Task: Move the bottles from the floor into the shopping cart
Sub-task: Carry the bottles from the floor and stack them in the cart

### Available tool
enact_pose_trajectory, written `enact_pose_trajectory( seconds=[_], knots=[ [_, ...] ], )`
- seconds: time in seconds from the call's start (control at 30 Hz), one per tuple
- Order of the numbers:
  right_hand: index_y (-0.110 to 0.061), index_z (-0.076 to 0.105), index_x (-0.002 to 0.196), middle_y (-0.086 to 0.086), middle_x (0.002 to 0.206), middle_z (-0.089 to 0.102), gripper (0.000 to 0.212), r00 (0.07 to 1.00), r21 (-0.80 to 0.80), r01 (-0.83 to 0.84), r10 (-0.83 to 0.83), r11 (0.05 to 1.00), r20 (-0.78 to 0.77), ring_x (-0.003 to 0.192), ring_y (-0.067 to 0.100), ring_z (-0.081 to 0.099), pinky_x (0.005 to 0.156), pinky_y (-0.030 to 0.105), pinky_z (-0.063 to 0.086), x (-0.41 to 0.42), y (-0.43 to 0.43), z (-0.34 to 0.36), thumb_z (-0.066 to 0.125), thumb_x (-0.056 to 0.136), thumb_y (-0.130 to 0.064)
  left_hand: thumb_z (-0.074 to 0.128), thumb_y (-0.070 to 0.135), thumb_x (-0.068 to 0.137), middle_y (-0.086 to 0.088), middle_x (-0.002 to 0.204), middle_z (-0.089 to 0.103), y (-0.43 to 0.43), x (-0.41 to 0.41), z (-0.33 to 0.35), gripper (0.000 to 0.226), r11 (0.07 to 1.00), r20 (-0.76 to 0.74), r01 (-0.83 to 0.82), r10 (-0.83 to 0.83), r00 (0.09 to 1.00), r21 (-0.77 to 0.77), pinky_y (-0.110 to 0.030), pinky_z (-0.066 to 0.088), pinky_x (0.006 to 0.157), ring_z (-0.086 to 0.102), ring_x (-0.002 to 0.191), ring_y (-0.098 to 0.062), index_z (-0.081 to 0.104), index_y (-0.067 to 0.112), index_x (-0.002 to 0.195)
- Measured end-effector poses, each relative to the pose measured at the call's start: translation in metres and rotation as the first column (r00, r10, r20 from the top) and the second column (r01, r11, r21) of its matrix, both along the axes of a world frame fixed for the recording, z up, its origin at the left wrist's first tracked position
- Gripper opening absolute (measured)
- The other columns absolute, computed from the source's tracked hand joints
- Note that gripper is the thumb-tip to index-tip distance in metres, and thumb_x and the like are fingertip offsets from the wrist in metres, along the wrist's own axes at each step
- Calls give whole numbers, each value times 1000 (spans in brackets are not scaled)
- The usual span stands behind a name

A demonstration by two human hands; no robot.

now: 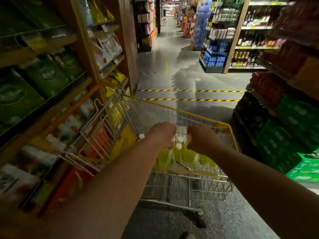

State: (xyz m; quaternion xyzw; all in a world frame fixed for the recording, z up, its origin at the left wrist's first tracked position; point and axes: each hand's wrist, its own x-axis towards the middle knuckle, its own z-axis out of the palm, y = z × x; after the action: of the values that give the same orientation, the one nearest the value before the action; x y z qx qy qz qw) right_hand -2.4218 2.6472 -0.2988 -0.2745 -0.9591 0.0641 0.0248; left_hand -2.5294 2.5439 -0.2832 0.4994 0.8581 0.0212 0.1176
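Lining the left edge, a wooden shelf unit (82, 54) carries green boxes (17, 97) above and blurred orange and white packs lower down. Just to its right stands the shopping cart (198, 116), a wire basket with a yellow rim, its near end fitted with a yellow panel (123, 144). A single white cap (141, 136) shows beside that panel, at the left forearm.

The left hand (162, 135) reaches down into the basket with its fingers curled over the tops of the bottles (179, 153), grasping them. The bottles are yellow-green with white caps, bunched close together (a clear wrap seems to bind them, though blur hides the detail). They sit inside the cart's near end, between the two hands; I cannot tell whether they rest on the basket's wire bottom or hang in the grip. The right hand (201, 139) is clenched on the other side of the bunch, touching it and gripping it near the caps.

Beyond the cart the glossy grey floor (189, 78) is crossed by two lines of black-and-yellow tape (189, 91). On the right, stacked green crates (284, 135) stand on the floor under red packs (269, 87), and farther back a shelf of drinks (248, 47) faces the aisle.
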Motion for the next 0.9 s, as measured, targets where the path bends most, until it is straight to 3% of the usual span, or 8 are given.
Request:
enact_pose_trajectory(
  seconds=[0.17, 0.37, 0.47, 0.6, 0.67, 0.77, 0.9],
  knots=[
    [-13, 62, 107, 9, 105, 63, 32, 993, -60, -36, 42, 998, 110, 94, 27, 62, 74, 32, 52, -51, 74, -55, 64, 75, -17, 72, 17, 79, -10, 120, 51, 64, -44, -63, 40, 999, 103, -45, 47, 994, -26, -32, 43, 74, 56, 106, -31, 56, 15, 115],
    [-10, 59, 108, 9, 105, 59, 32, 965, -219, -51, 105, 974, 239, 91, 27, 61, 62, 26, 43, -81, 122, -134, 64, 76, -13, 65, 9, 83, -10, 125, 47, 116, -74, -142, 41, 991, 167, -64, 84, 982, -121, -36, 47, 72, 57, 103, -31, 55, 16, 122],
    [-11, 59, 109, 9, 107, 58, 33, 959, -286, -32, 110, 958, 263, 92, 28, 60, 66, 30, 49, -93, 136, -176, 64, 77, -11, 66, 10, 83, -9, 122, 48, 134, -86, -188, 38, 987, 203, -71, 99, 974, -142, -36, 49, 76, 57, 103, -30, 56, 15, 119],
    [-12, 57, 113, 9, 108, 56, 35, 951, -333, -21, 121, 943, 284, 94, 28, 60, 63, 26, 37, -104, 150, -228, 63, 79, -10, 72, 15, 80, -6, 123, 47, 150, -99, -244, 42, 986, 227, -89, 119, 967, -138, -39, 50, 81, 56, 104, -29, 55, 17, 119],
    [-11, 56, 114, 11, 109, 56, 35, 952, -349, -21, 125, 937, 279, 94, 30, 60, 63, 27, 39, -111, 157, -249, 63, 80, -11, 73, 16, 79, -5, 123, 48, 155, -106, -267, 49, 987, 230, -99, 127, 965, -130, -40, 50, 79, 56, 105, -31, 50, 19, 123],
    [-9, 54, 116, 13, 110, 58, 37, 959, -383, -19, 126, 923, 256, 94, 32, 61, 67, 30, 43, -121, 165, -273, 62, 79, -10, 66, 12, 83, -7, 120, 50, 163, -113, -294, 46, 987, 187, -100, 122, 975, -122, -38, 45, 72, 57, 104, -32, 45, 16, 123],
    [-8, 50, 120, 12, 114, 57, 40, 956, -410, -24, 141, 912, 258, 96, 31, 61, 67, 27, 40, -134, 169, -298, 61, 82, -8, 62, 13, 86, -7, 121, 51, 171, -120, -322, 41, 981, 179, -121, 148, 973, -153, -39, 46, 77, 57, 106, -31, 44, 14, 123]
  ],
)
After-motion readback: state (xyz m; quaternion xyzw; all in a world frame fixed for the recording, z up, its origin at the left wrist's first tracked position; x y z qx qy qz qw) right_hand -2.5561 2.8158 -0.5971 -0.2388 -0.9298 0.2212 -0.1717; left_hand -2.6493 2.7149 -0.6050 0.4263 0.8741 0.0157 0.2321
